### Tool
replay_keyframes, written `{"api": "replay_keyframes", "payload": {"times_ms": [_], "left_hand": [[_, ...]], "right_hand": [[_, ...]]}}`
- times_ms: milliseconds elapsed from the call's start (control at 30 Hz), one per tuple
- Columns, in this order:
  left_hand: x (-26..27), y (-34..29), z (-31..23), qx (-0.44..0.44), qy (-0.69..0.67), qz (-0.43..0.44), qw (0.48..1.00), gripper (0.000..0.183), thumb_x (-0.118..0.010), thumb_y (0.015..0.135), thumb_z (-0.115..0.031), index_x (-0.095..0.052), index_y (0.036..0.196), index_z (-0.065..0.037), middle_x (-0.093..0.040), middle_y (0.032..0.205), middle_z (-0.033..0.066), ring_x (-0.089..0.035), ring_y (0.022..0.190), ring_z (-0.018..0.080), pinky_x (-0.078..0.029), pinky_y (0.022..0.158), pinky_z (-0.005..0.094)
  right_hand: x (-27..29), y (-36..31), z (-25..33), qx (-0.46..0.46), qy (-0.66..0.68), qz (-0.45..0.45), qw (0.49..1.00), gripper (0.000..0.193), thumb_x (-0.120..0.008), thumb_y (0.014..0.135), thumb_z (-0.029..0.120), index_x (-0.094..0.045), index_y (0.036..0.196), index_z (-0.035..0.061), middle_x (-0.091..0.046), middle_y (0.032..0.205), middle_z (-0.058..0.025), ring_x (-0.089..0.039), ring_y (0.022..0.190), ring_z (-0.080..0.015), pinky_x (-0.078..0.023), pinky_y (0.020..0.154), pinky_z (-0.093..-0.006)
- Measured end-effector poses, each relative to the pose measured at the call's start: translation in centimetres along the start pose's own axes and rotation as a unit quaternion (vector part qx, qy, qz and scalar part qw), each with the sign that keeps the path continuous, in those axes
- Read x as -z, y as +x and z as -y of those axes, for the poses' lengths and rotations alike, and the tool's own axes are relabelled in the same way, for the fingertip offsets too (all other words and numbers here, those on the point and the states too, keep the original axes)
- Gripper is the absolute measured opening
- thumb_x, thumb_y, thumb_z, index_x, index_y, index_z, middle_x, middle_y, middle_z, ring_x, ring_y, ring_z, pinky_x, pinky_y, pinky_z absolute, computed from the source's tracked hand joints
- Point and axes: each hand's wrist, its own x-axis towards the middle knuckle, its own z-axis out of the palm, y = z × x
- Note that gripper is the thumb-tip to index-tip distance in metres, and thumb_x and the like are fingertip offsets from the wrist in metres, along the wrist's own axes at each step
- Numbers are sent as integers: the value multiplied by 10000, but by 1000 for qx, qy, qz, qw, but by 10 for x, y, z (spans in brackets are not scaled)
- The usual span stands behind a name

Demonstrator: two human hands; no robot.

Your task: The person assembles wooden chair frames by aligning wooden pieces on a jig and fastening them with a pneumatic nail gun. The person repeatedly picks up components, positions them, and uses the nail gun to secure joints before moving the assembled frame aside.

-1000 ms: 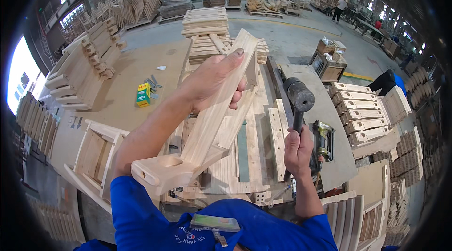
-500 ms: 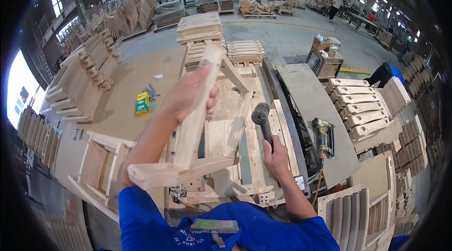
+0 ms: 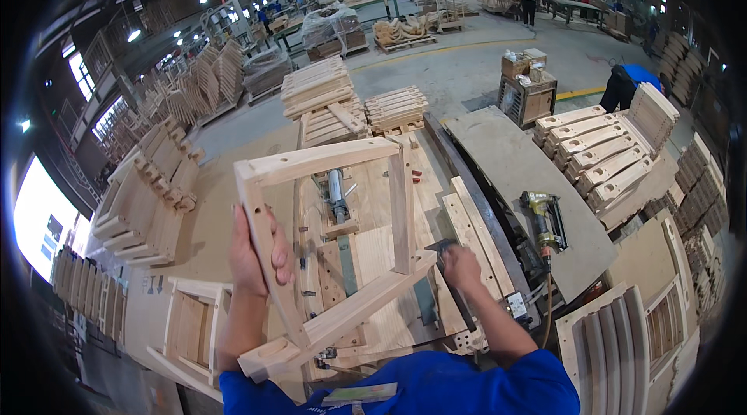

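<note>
A pale four-sided wooden frame (image 3: 331, 160) is raised and tilted above the workbench. My left hand (image 3: 263, 250) is closed around its left bar, with the thumb on one side and the fingers on the other. Close to the frame's lower right corner, my right hand (image 3: 464, 267) is closed on a hammer (image 3: 442, 246). Its dark head shows beside my fingers, and the dark handle slants down below them. Beneath the frame, the bench jig (image 3: 366, 248) carries wooden boards and a metal clamp cylinder (image 3: 337, 193).
A nail gun (image 3: 542, 217) with a hose lies on the grey board (image 3: 506, 158) to the right. Wooden parts (image 3: 599, 152) are stacked beyond it. More stacks (image 3: 319, 88) stand at the bench's far end. At left are another frame (image 3: 191, 322) and piled parts (image 3: 148, 197).
The wooden frame has turned in my left hand, so its opening now faces me. My right hand has lowered the hammer, its head now beside the frame's lower right corner. The view has shifted.
</note>
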Motion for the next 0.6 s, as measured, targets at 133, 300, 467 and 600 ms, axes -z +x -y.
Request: {"api": "replay_keyframes", "payload": {"times_ms": [133, 300, 467, 600], "left_hand": [[14, -17, 4, 6, -41, 127, 991, 719, -194, 1110, -692, -541, 1033, -67, -556, 584, 135, -574, 401, 284, -526, 376, 403], [42, -4, 8, -42, 114, 292, 949, 699, -476, 1017, -738, -565, 1087, -48, -683, 729, 161, -679, 530, 277, -599, 472, 419], [51, 9, -49, -87, 343, 115, 928, 729, -934, 761, -586, -611, 1130, -46, -725, 986, 113, -754, 817, 210, -634, 717, 355], [51, 9, -55, -84, 604, 133, 782, 643, -909, 785, -463, -677, 1215, -44, -742, 1057, 101, -731, 977, 225, -581, 885, 383]], "right_hand": [[57, 44, 64, 92, 539, 138, 826, 484, -670, 1073, 415, -635, 1367, 32, -713, 1189, -83, -675, 1047, -178, -558, 883, -372], [98, 61, 136, 149, 638, 187, 732, 390, -704, 1057, 406, -671, 1156, 31, -685, 922, -30, -656, 775, -134, -543, 721, -304], [118, 55, 150, 313, 550, -49, 773, 107, -669, 1046, 123, -665, 1103, 33, -672, 858, -40, -641, 763, -124, -537, 695, -309], [135, 41, 181, 451, 384, -176, 786, 220, -764, 886, 51, -676, 1086, 29, -727, 954, -137, -732, 830, -272, -570, 758, -352]]}}
